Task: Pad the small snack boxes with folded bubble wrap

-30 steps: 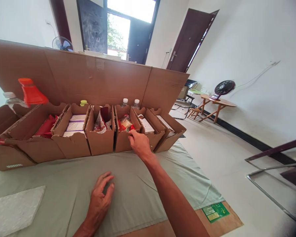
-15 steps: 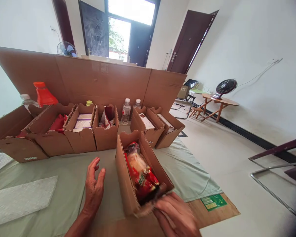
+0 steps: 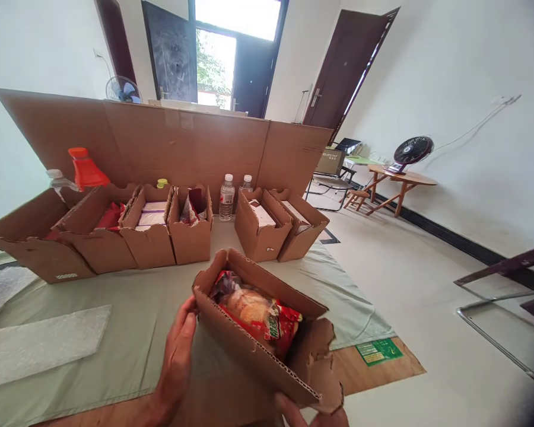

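An open-topped cardboard box (image 3: 244,350) lies turned at an angle in front of me, its near end towards the lower right. Inside rests a red and clear plastic packet (image 3: 260,314) with bread-like food in it. My left hand (image 3: 178,350) presses its fingers against the far left corner of the box, thumb up along the side. At the near end, my right hand (image 3: 314,412) grips the box from below; most of that hand is hidden by the cardboard and the frame's edge.
Behind stands a row of cardboard boxes (image 3: 149,243) with packets inside, backed by a tall cardboard panel (image 3: 182,142). Clear bottles (image 3: 226,198) and an orange-capped bottle (image 3: 86,169) stand among them. A pale sheet (image 3: 53,341) lies left on the green cloth (image 3: 129,296).
The box has turned, its near end swinging right and its far end left. My left hand has come into contact with its side. My right hand has moved lower, under the near end.
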### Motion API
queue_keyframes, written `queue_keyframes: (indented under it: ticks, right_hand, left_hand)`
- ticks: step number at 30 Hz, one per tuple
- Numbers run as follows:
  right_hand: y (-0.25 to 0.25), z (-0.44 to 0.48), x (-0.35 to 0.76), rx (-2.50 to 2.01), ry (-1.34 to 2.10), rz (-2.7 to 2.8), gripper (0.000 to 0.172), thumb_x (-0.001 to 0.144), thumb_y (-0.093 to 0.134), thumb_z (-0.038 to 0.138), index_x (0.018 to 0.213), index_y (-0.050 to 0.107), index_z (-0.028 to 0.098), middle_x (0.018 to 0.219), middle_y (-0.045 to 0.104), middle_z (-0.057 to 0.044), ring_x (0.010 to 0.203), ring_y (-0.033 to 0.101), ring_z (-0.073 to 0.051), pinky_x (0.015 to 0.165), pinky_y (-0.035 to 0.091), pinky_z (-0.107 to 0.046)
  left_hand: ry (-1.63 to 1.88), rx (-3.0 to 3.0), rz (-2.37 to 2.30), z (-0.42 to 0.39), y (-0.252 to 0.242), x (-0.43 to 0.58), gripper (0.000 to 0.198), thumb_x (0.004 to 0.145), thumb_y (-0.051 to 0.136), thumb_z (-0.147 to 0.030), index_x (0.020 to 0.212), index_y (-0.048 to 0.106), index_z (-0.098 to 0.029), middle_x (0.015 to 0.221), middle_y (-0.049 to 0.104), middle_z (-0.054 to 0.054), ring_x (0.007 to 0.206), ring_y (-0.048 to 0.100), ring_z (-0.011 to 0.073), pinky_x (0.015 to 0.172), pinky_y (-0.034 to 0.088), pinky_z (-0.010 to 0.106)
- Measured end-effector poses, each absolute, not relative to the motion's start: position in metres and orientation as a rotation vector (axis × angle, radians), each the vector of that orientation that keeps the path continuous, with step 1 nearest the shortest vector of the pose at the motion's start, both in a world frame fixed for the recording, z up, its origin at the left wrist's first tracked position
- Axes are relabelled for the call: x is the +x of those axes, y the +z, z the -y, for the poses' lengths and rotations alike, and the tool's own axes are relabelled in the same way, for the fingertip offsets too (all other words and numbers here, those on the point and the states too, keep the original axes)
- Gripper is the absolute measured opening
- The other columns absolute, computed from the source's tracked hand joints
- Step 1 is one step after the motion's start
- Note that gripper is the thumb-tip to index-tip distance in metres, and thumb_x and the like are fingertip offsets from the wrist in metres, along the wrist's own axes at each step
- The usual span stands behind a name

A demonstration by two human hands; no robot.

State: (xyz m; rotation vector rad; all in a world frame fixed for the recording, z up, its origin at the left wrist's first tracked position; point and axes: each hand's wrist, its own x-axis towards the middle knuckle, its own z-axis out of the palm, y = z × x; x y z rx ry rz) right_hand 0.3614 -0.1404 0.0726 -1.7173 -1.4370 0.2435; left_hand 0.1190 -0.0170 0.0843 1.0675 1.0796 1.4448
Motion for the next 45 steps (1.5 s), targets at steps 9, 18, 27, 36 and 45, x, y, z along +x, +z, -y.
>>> queue_keyframes:
  ticks: [9, 18, 27, 36, 45]
  right_hand:
    - [0.124, 0.005, 0.323, -1.345, 0.674, 1.717, 0.071, 0.083, 0.07, 0.037, 0.148, 0.048, 0.023, 0.147, 0.056, -0.01, 0.136, 0.051, -0.033, 0.111, 0.044, -0.047]
    - [0.09, -0.036, 0.449, -1.669, 0.555, 1.213, 0.064, 0.077, 0.066, 0.054, 0.131, 0.061, 0.019, 0.135, 0.064, -0.018, 0.114, 0.066, -0.032, 0.089, 0.055, -0.048]
    - [0.112, -0.107, 0.424, -1.47, 0.83, 1.367, 0.034, 0.079, 0.066, 0.05, 0.099, 0.076, 0.023, 0.104, 0.077, -0.008, 0.101, 0.068, -0.028, 0.092, 0.052, -0.043]
    - [0.113, -0.184, 0.351, -1.21, 1.446, 1.397, 0.076, 0.087, 0.047, 0.078, 0.148, 0.049, 0.032, 0.144, 0.06, -0.009, 0.134, 0.054, -0.028, 0.112, 0.04, -0.051]
    - [0.097, -0.288, 0.296, -1.323, 1.118, 1.352, 0.052, 0.099, 0.055, 0.05, 0.142, 0.05, 0.022, 0.146, 0.052, -0.013, 0.124, 0.058, -0.028, 0.1, 0.051, -0.051]
  left_hand:
    - [1.639, 1.015, -1.414, 0.011, 0.083, 0.075, 0.064, 0.088, 0.064, -0.053, 0.144, 0.05, -0.024, 0.143, 0.057, 0.009, 0.135, 0.049, 0.032, 0.119, 0.031, 0.052]
    - [1.462, 1.019, -1.526, -0.001, 0.051, 0.055, 0.072, 0.082, 0.066, -0.044, 0.148, 0.044, -0.025, 0.146, 0.054, 0.011, 0.141, 0.044, 0.0358, 0.118, 0.032, 0.054]
    - [1.363, 1.124, -1.637, -0.011, 0.009, 0.042, 0.069, 0.071, 0.063, -0.038, 0.136, 0.053, -0.019, 0.127, 0.064, 0.011, 0.124, 0.057, 0.034, 0.108, 0.044, 0.048]
    - [1.429, 1.101, -1.609, -0.015, 0.001, 0.037, 0.055, 0.076, 0.06, -0.041, 0.127, 0.059, -0.02, 0.119, 0.069, 0.007, 0.11, 0.066, 0.0284, 0.101, 0.051, 0.038]
    - [1.479, 1.03, -1.572, -0.013, 0.011, 0.052, 0.054, 0.085, 0.057, -0.041, 0.136, 0.055, -0.023, 0.129, 0.067, 0.006, 0.129, 0.057, 0.0306, 0.116, 0.041, 0.04]
